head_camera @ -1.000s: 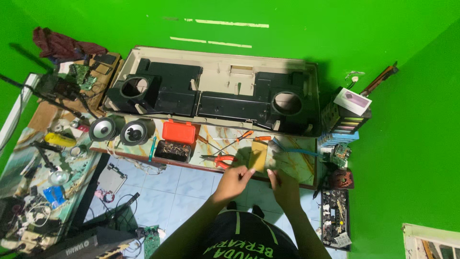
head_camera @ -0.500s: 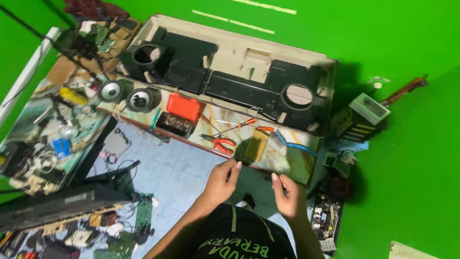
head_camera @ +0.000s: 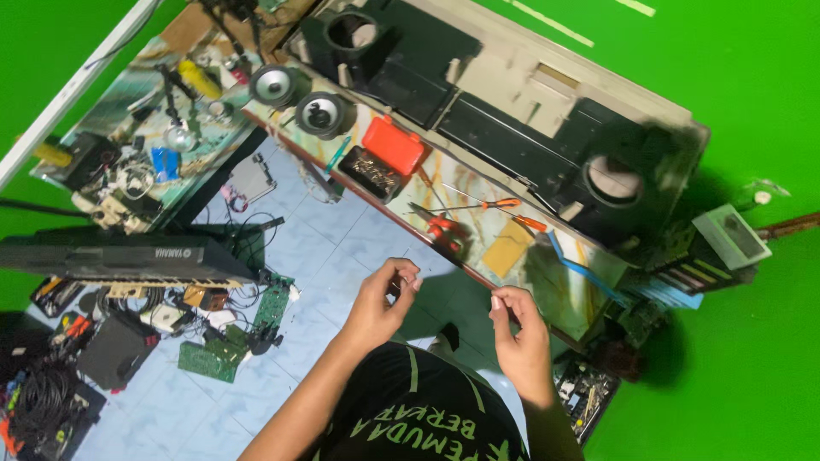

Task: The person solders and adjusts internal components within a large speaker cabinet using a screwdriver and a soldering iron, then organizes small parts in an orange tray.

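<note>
Left hand (head_camera: 383, 299), right hand (head_camera: 517, 329) (fingers pinched), workbench (head_camera: 478, 205) just beyond

Left hand (head_camera: 384, 299) and right hand (head_camera: 512, 329) raised in front of the chest, fingers pinched, apart from each other; whatever they pinch is too small to tell. Both hang over the blue tile floor (head_camera: 342, 248), just short of the desk (head_camera: 478, 192) edge. On the desk: red pliers (head_camera: 440, 229), tan card (head_camera: 506, 248), orange box (head_camera: 393, 145), two screwdrivers (head_camera: 487, 205).
</note>
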